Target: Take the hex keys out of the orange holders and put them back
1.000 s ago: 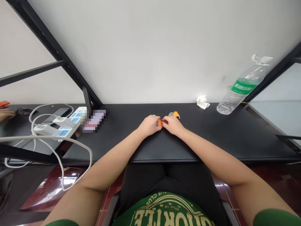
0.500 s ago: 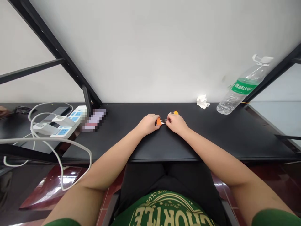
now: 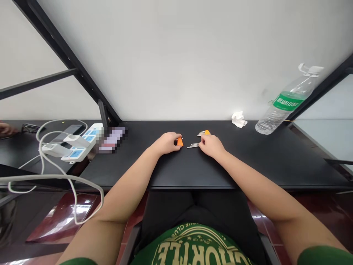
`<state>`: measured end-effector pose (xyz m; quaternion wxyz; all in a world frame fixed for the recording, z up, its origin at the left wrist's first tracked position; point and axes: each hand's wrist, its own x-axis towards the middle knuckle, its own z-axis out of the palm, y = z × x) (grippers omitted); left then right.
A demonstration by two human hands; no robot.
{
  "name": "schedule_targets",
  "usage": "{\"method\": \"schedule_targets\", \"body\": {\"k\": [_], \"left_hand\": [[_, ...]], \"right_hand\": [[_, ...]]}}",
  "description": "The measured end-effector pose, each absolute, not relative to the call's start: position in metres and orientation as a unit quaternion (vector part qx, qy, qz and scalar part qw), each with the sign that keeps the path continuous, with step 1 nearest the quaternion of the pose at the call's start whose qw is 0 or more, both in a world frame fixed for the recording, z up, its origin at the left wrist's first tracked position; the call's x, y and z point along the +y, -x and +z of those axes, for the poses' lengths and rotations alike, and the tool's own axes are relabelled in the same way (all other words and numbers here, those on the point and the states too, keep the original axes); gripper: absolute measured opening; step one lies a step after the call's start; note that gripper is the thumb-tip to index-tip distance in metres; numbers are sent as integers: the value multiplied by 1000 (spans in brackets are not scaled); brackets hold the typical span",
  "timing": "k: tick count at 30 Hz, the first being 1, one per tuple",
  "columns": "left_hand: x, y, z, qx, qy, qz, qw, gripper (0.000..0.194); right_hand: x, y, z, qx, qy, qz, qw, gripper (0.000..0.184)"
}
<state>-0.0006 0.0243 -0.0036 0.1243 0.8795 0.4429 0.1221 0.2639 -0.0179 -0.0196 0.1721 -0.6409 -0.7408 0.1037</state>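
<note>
My left hand (image 3: 168, 143) is closed around a small orange holder (image 3: 180, 142) just above the black tabletop. My right hand (image 3: 211, 145) pinches a bunch of thin silver metal rods (image 3: 193, 145), whose free ends point left toward the holder. A gap lies between the rods and the orange piece. Right behind my right fingers is a second orange holder (image 3: 207, 132), partly covered by the hand, with several thin rods sticking out to its left. The exact kind of rod is too small to make out.
A tall clear bottle (image 3: 281, 106) with a green label and a crumpled white tissue (image 3: 239, 119) stand back right. On the left lie a white power strip (image 3: 82, 145), looping white cables and a pixelated flat item (image 3: 112, 140). Another person's hand (image 3: 7, 129) shows far left.
The rods have come out of the orange holder in my left hand. My left hand has shifted left with the holder, my right hand slightly right with the rods.
</note>
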Motion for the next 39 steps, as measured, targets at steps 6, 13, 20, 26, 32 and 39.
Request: {"method": "schedule_targets", "body": {"k": [6, 13, 20, 26, 32, 39], "left_hand": [[28, 4, -5, 444, -874, 133, 147, 46], [29, 4, -6, 459, -866, 122, 160, 50], [28, 1, -4, 456, -867, 123, 160, 48], [26, -1, -1, 457, -863, 136, 167, 47], [24, -2, -2, 453, -856, 151, 196, 49], [17, -11, -6, 415, -859, 203, 221, 66]], "right_hand": [[-18, -271, -9, -710, 674, 160, 128, 10], [-12, -292, -2, -708, 677, 180, 87, 16], [-14, -296, -5, -790, 581, 166, 108, 26], [-20, -276, -8, -791, 587, 150, 89, 3], [-22, -273, -8, -792, 585, 150, 86, 6], [-25, -271, -7, -784, 587, 152, 133, 21]]}}
